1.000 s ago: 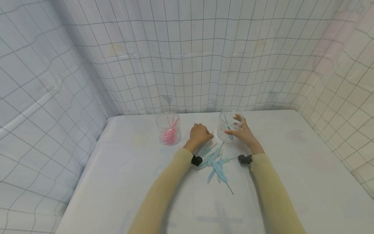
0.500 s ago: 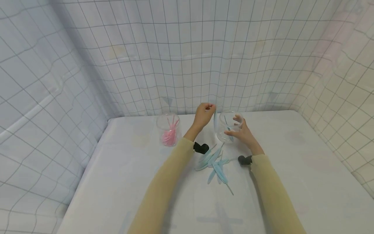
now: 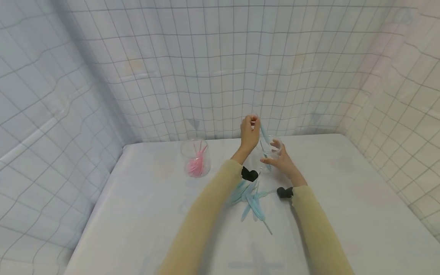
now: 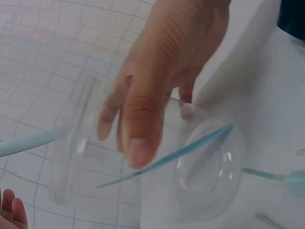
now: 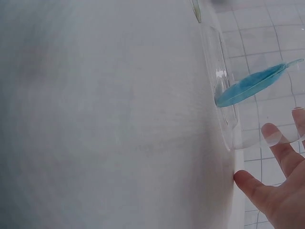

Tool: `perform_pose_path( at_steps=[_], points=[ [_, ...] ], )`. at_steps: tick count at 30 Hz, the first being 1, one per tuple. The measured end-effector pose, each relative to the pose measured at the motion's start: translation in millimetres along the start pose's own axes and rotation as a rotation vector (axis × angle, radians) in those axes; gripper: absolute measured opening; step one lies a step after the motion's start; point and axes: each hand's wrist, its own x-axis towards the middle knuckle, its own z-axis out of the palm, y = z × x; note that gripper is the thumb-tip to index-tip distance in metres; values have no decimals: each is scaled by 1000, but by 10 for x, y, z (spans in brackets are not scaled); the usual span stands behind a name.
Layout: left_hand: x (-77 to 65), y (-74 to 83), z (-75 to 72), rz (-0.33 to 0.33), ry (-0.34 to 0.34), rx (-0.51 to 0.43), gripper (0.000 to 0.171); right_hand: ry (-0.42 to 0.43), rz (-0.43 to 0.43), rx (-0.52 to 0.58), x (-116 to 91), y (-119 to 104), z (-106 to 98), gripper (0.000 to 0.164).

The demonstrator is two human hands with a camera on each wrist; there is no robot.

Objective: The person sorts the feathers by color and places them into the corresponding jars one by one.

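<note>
My left hand (image 3: 249, 133) pinches a light blue feather (image 3: 264, 133) by its quill, tip down at the mouth of a clear jar (image 4: 209, 167). In the left wrist view that feather's tip overlaps the jar's rim. Thumb and fingers of my right hand (image 3: 285, 162) hold the jar from its right side. Another blue feather (image 5: 252, 86) leans inside the jar, quill upward. Several more blue feathers (image 3: 252, 202) lie in a loose pile on the white table, in front of the jar and partly hidden behind my left wrist.
A second clear jar (image 3: 186, 154) stands to the left, with pink feathers (image 3: 196, 167) in it. Grid-patterned white cloth (image 3: 220, 76) walls the table (image 3: 148, 214) at the back and sides. Black wrist cameras (image 3: 249, 174) sit below both hands.
My left hand has risen from beside the blue pile with a feather and moved right to above the jar. The right hand keeps its hold on the jar. The head view has shifted slightly.
</note>
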Motion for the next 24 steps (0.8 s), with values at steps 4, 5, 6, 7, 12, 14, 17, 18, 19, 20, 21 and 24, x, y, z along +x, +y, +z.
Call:
perform_pose_path(
  at_steps=[4, 5, 6, 7, 12, 14, 17, 18, 19, 20, 21, 24],
  points=[
    [-131, -150, 1, -58, -62, 53, 18, -9, -4, -5, -7, -17, 13, 94],
    [-161, -183, -9, -75, -77, 63, 19, -7, -1, 5, 10, 11, 11, 95],
    [-192, -212, -25, -93, -91, 75, 21, -3, 1, 9, 33, 47, 9, 96],
    [-218, -241, -42, -109, -103, 81, 22, 0, 0, 12, 57, 87, 5, 97],
    [-308, -366, -163, -127, -131, 110, 24, 26, -16, -13, 151, 264, -14, 100],
    [-336, -403, -226, -124, -129, 134, 23, 32, -25, -34, 161, 287, -14, 101],
    [-385, -449, -328, -140, -145, 172, 23, 35, -26, -48, 167, 303, -15, 102],
    [-403, -460, -363, -150, -157, 188, 24, 33, -26, -51, 165, 305, -19, 102],
    [-423, -474, -395, -162, -170, 212, 25, 31, -27, -52, 164, 305, -20, 102],
    [-446, -483, -427, -181, -189, 235, 27, 28, -29, -49, 162, 304, -22, 102],
    [-469, -495, -456, -196, -211, 265, 28, 27, -30, -48, 160, 305, -23, 102],
    [-551, -517, -531, -241, -299, 374, 30, 17, -33, -36, 147, 303, -21, 100]
  ],
)
